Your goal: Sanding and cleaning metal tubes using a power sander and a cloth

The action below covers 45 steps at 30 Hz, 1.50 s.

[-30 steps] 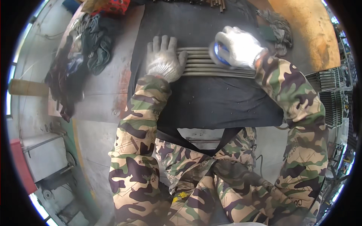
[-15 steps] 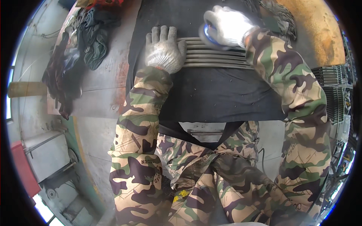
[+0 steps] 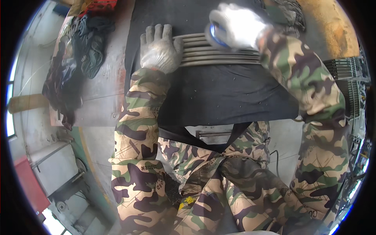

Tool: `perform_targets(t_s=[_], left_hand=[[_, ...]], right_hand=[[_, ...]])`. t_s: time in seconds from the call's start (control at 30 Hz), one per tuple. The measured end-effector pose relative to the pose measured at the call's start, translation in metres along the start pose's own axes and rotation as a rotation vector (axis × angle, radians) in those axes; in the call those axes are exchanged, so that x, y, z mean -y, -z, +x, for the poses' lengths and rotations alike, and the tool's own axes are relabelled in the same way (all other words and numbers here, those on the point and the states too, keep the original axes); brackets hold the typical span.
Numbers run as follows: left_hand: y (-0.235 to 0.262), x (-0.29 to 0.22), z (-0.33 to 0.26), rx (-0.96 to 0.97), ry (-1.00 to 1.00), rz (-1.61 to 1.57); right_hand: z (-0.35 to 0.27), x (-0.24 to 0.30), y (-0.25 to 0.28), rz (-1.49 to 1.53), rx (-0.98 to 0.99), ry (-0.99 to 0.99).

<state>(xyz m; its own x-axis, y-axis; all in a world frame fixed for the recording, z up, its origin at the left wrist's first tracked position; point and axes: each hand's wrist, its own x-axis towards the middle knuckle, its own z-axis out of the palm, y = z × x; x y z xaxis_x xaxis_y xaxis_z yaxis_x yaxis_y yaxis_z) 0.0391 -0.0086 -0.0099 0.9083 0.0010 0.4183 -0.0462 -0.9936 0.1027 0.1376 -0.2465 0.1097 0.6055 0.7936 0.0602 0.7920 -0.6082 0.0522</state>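
1. At 12 o'clock on the black mat (image 3: 219, 94), a row of grey metal rods (image 3: 219, 55) lies side by side, running left to right.
2. My left hand (image 3: 160, 49), in a grey knit glove, lies flat with fingers spread, palm pressing on the left ends of the rods; it grips nothing.
3. My right hand (image 3: 235, 25), in a white glove, is closed around a blue round object (image 3: 214, 33), held at the rods near 1 o'clock; blur hides what it is.
4. At 10 o'clock, dark rags (image 3: 78, 55) lie bunched on the grey bench (image 3: 100, 98).
5. At 2 o'clock, an orange-brown surface (image 3: 333, 27) sits beyond my sleeve.
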Motion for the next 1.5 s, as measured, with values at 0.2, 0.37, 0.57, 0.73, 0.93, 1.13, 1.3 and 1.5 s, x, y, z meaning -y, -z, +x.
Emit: perform_targets(t_s=[0.2, 0.37, 0.57, 0.73, 0.93, 1.13, 1.3, 1.5], left_hand=[[0.012, 0.022, -0.007, 0.007, 0.035, 0.051], [0.001, 0.013, -0.020, 0.033, 0.023, 0.042], [0.018, 0.017, -0.028, 0.129, 0.053, 0.009], [0.009, 0.023, -0.029, 0.010, -0.024, 0.063], [0.015, 0.012, -0.020, -0.058, -0.060, 0.003], [0.037, 0.028, -0.029, 0.270, 0.134, 0.063], [0.015, 0.017, -0.017, 0.094, 0.038, 0.000], [0.011, 0.024, -0.012, 0.000, -0.015, 0.007]], right_hand=[[0.003, -0.008, -0.006, 0.037, -0.111, 0.074], [0.012, -0.029, -0.012, -0.047, -0.020, -0.106], [-0.012, -0.024, -0.020, 0.022, -0.086, 0.056], [-0.012, -0.038, -0.024, -0.036, 0.008, -0.029], [-0.013, -0.043, -0.008, 0.008, -0.016, -0.057], [-0.021, -0.019, -0.031, 0.049, -0.066, 0.120], [-0.028, -0.042, -0.015, -0.032, -0.068, -0.020], [-0.017, -0.025, -0.015, 0.000, 0.005, 0.009]])
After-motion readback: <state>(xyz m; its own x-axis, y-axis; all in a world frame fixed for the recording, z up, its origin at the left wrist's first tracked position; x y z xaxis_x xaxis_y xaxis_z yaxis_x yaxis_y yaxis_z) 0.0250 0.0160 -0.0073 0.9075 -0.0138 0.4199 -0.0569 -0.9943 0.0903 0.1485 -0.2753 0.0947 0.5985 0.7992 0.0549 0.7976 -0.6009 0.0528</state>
